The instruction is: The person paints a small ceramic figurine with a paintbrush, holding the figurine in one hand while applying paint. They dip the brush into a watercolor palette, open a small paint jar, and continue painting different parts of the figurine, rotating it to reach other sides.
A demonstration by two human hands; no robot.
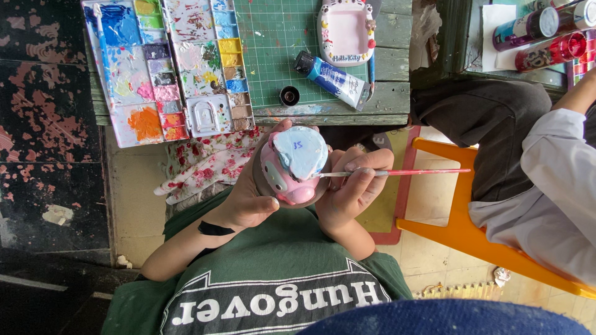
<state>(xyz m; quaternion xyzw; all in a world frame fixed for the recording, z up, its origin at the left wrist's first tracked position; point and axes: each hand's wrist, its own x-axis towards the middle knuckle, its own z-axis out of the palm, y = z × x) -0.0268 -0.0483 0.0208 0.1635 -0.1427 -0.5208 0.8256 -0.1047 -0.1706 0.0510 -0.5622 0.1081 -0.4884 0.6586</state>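
Fingers [366,162] of my right hand [351,189] pinch thin paintbrush [397,172], tip on glossy rounded ceramic figurine [293,164]; my left hand [251,198] cups figurine, fingers curled, above lap, below paint-smeared palette [164,68].

Left hand [251,198] cupped, thumb pressed; right hand [354,186] curled, fingers pinched.

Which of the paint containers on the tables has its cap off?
The blue and white paint tube lying on the green cutting mat; its round black cap sits apart beside it. The spray cans at top right look capped.
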